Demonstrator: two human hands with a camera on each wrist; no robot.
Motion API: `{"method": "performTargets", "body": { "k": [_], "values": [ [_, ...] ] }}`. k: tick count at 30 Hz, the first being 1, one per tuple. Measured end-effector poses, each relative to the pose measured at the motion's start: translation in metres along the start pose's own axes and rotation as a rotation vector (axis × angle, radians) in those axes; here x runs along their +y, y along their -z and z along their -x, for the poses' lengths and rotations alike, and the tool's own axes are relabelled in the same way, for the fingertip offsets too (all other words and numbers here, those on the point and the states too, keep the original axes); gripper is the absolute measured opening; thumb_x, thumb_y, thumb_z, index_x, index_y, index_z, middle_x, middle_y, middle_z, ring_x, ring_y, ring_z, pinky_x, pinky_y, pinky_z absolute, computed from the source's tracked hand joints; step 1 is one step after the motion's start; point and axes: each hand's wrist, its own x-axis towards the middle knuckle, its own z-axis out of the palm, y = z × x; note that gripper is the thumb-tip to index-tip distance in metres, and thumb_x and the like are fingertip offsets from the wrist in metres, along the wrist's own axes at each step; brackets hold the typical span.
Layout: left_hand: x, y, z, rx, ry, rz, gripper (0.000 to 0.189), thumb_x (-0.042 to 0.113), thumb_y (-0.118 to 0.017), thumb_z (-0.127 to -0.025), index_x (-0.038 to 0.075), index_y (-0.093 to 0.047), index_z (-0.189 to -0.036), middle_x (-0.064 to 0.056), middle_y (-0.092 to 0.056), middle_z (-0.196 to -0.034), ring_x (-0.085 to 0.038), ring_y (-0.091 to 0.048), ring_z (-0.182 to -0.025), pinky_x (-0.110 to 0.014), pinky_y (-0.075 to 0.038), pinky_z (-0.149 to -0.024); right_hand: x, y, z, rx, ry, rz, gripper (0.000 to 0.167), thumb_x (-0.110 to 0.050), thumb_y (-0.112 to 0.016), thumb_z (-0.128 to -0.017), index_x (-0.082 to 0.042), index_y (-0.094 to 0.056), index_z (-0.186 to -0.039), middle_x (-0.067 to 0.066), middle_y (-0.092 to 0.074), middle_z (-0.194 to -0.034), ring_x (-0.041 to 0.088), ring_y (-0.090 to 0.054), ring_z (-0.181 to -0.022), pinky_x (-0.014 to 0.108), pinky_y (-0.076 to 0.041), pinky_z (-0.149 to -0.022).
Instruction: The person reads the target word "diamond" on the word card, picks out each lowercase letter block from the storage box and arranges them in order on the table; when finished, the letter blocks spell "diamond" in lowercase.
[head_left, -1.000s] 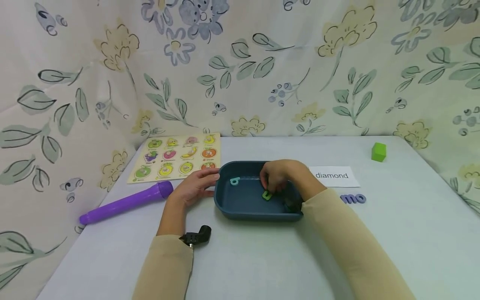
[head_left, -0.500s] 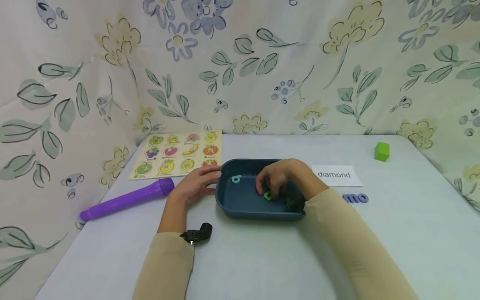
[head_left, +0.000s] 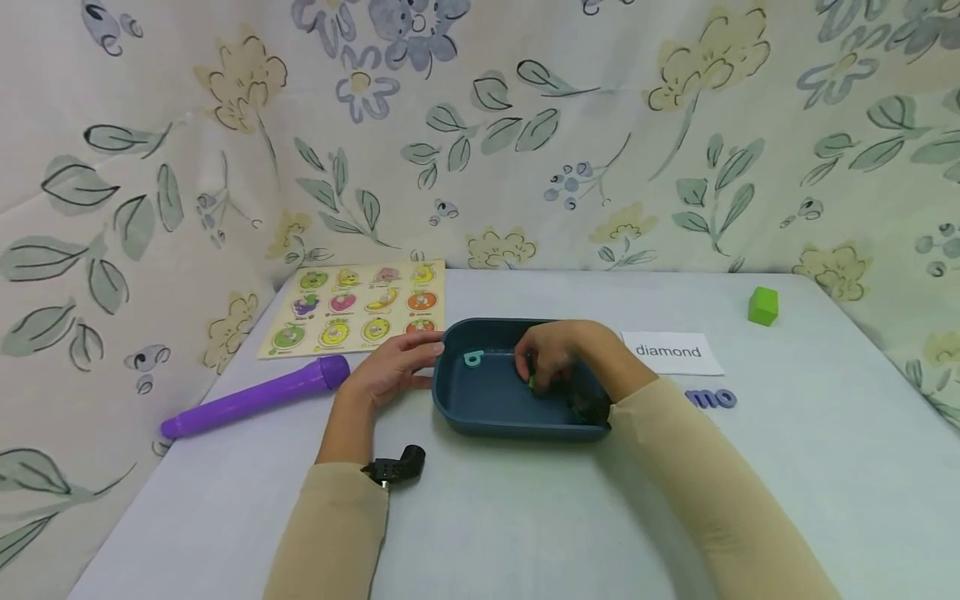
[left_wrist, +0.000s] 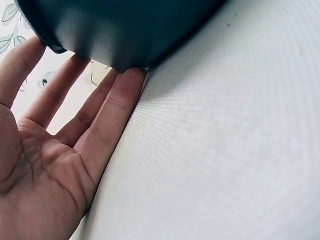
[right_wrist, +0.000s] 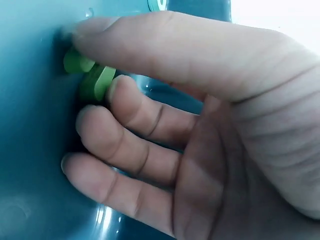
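A dark teal tray [head_left: 517, 432] sits mid-table. My left hand [head_left: 393, 367] reaches to its left end, the extended fingertips touching the outer wall; the left wrist view shows these fingers [left_wrist: 107, 112] straight against it. Inside the tray, my right hand [head_left: 557, 354] has its thumb and fingers curled at a green letter piece [right_wrist: 97, 82], pinching it close over the tray floor. Thumb and fingers cover most of this letter, and its shape is partly hidden. A light turquoise letter [head_left: 474, 358] lies near the tray's back left corner.
Purple letters [head_left: 711, 398] and a white card [head_left: 673, 353] reading "diamond" lie right of the tray. A green block [head_left: 763, 306] stands at the back right. On the left are a fruit picture board [head_left: 352, 312] and a purple toy microphone [head_left: 255, 398].
The right hand's fingers spread apart around the green letter, then drew together on it, hiding more of it. The left hand stays at the tray's end.
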Motion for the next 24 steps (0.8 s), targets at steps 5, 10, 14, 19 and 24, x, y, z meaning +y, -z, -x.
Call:
{"method": "performTargets", "body": {
  "k": [5,10,14,19,24],
  "values": [
    [-0.0007,-0.0019,-0.0012,-0.013,0.002,-0.01,0.051,0.031,-0.064,-0.103,0.01,-0.054,-0.149,-0.011,-0.06,-0.145,-0.022,-0.065,-0.123,-0.042,-0.059,-0.098,0.0048,0.0021,0.0018,-0.029,0.011,0.0,0.03,0.0,-0.078,-0.085,-0.017,-0.068,-0.108,0.004,-0.059,-0.089,0.018,-0.056,-0.075,0.028,-0.051,-0.066],
    [0.0007,-0.0007,0.0006,0.005,0.0,-0.021,0.051,0.03,-0.063,-0.104,0.011,-0.053,-0.15,-0.012,-0.058,-0.147,-0.022,-0.064,-0.123,-0.043,-0.059,-0.099,0.0056,0.0036,-0.0009,-0.049,0.0,-0.003,0.032,0.004,-0.077,-0.084,-0.017,-0.067,-0.106,0.004,-0.056,-0.089,0.018,-0.055,-0.074,0.028,-0.05,-0.064],
    [0.0012,0.0006,0.0014,0.005,0.001,-0.019,0.052,0.031,-0.063,-0.104,0.011,-0.053,-0.15,-0.012,-0.058,-0.147,-0.021,-0.064,-0.122,-0.043,-0.059,-0.1,0.0049,0.003,-0.003,-0.032,-0.007,-0.005,0.028,0.004,-0.076,-0.084,-0.016,-0.066,-0.102,0.002,-0.056,-0.082,0.017,-0.053,-0.069,0.028,-0.048,-0.061],
    [-0.0002,0.001,0.0016,-0.002,0.003,-0.005,0.052,0.032,-0.065,-0.103,0.01,-0.054,-0.149,-0.011,-0.059,-0.146,-0.022,-0.064,-0.123,-0.043,-0.059,-0.099,0.0054,-0.0001,-0.004,0.01,-0.01,-0.003,0.024,0.0,-0.074,-0.085,-0.017,-0.066,-0.1,0.002,-0.057,-0.079,0.017,-0.053,-0.066,0.027,-0.046,-0.058],
    [0.0,0.0004,0.0006,-0.004,0.002,-0.002,0.052,0.033,-0.066,-0.102,0.011,-0.055,-0.149,-0.011,-0.059,-0.146,-0.023,-0.064,-0.124,-0.042,-0.059,-0.099,0.0053,-0.0008,-0.0015,0.052,0.0,0.0,0.021,-0.003,-0.074,-0.085,-0.017,-0.067,-0.1,0.003,-0.06,-0.081,0.017,-0.055,-0.066,0.027,-0.047,-0.059]
  ]
}}
